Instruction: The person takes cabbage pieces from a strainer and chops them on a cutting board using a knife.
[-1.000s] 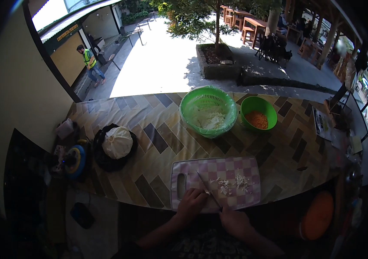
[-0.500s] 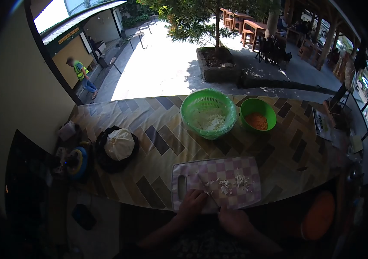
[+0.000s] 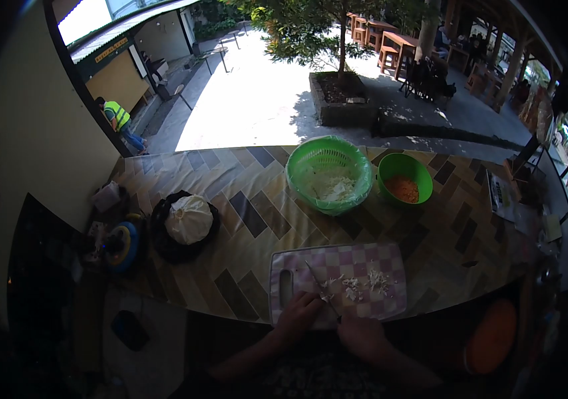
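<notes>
A pink-and-white checkered cutting board (image 3: 390, 256) lies at the near edge of the table. My right hand (image 3: 362, 336) is closed around the handle of a knife (image 3: 316, 279), whose blade points away from me, slanting left over the board. My left hand (image 3: 298, 311) rests on the board's lower left part, fingers curled close beside the blade. Whatever is under those fingers is too small and dark to make out. Chopped white pieces (image 3: 352, 288) lie right of the knife, with another shredded white heap (image 3: 379, 282) further right.
Beyond the board stand a green basket (image 3: 300, 174) lined with plastic, holding white shreds, and a green bowl (image 3: 409, 161) of orange bits. Leftward sits a pale wrapped bundle (image 3: 190, 219) on black plastic. A person in a yellow vest (image 3: 119, 117) is outside, near the wall.
The view has shifted slightly, so the table's things appear a little further right. The person in the vest has moved left and now bends by the wall. My hands keep nearly the same pose.
</notes>
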The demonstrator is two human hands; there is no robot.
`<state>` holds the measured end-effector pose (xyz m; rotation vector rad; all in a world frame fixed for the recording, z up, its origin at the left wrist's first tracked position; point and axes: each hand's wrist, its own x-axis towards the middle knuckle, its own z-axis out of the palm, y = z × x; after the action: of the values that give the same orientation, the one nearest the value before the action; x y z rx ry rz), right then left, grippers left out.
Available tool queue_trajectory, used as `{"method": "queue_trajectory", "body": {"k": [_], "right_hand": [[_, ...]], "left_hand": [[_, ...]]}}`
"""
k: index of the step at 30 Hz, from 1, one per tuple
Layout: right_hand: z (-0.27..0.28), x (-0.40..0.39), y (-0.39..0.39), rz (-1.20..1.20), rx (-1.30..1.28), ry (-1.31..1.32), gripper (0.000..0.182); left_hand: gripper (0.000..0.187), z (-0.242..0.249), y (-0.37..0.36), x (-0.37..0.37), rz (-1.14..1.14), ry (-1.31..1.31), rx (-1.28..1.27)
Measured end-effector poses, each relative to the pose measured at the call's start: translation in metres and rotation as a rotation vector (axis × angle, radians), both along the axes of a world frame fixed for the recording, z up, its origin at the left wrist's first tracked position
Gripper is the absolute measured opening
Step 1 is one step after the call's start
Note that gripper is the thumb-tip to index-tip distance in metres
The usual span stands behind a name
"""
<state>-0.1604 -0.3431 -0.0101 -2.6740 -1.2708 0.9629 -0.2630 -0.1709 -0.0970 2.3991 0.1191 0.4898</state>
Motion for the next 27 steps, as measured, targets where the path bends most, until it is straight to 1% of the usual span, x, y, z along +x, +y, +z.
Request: {"method": "queue_trajectory", "body": {"k": [1, 3, 4, 6, 8, 10, 13, 14, 16, 19, 20, 22, 25, 26, 27], "right_hand": [[-0.007, 0.000, 0.000, 0.006, -0.013, -0.013, 0.033], [0.002, -0.001, -0.002, 0.078, 0.034, -0.053, 0.032], [0.006, -0.003, -0.002, 0.117, 0.055, -0.069, 0.031], [-0.011, -0.001, 0.000, 0.143, 0.038, -0.068, 0.032], [-0.016, 0.002, -0.004, 0.158, 0.048, -0.070, 0.032], [0.009, 0.001, -0.001, 0.174, 0.091, -0.061, 0.030], [-0.014, -0.001, 0.001, 0.131, 0.049, -0.066, 0.027], [-0.013, 0.000, -0.003, 0.128, 0.059, -0.063, 0.026], [0.021, -0.001, 0.001, 0.121, 0.081, -0.048, 0.025], [-0.006, 0.001, 0.002, 0.167, 0.012, -0.019, 0.024], [-0.007, 0.004, -0.003, 0.157, 0.042, -0.026, 0.024], [0.018, 0.000, 0.000, 0.141, 0.105, -0.024, 0.025], [-0.004, 0.006, 0.001, 0.205, 0.045, 0.064, 0.024], [-0.004, 0.008, -0.002, 0.191, 0.059, 0.038, 0.024], [0.009, 0.005, 0.000, 0.179, 0.072, 0.020, 0.024]], "left_hand": [[0.021, -0.001, -0.001, -0.002, -0.007, 0.014, -0.006], [0.027, -0.004, 0.000, -0.002, -0.015, 0.036, -0.013], [0.027, -0.004, 0.001, -0.001, -0.014, 0.033, -0.022], [0.026, -0.003, 0.000, -0.002, -0.016, 0.030, -0.042], [0.026, -0.007, 0.000, -0.002, -0.019, 0.028, -0.039], [0.026, -0.006, 0.000, -0.002, -0.014, 0.019, -0.038], [0.026, -0.004, -0.001, -0.002, -0.012, 0.008, -0.045], [0.027, -0.008, -0.001, -0.002, -0.013, 0.015, -0.048], [0.028, -0.004, 0.001, -0.002, -0.010, 0.026, -0.051], [0.029, 0.001, -0.001, -0.003, -0.022, 0.031, -0.051], [0.029, -0.002, 0.000, -0.003, -0.020, 0.022, -0.042], [0.029, 0.001, 0.001, -0.002, -0.017, 0.016, -0.033], [0.029, 0.006, 0.001, -0.003, -0.022, 0.021, -0.040], [0.028, 0.005, 0.002, -0.002, -0.024, 0.022, -0.044], [0.028, 0.004, 0.002, -0.002, -0.024, 0.030, -0.049]]}}
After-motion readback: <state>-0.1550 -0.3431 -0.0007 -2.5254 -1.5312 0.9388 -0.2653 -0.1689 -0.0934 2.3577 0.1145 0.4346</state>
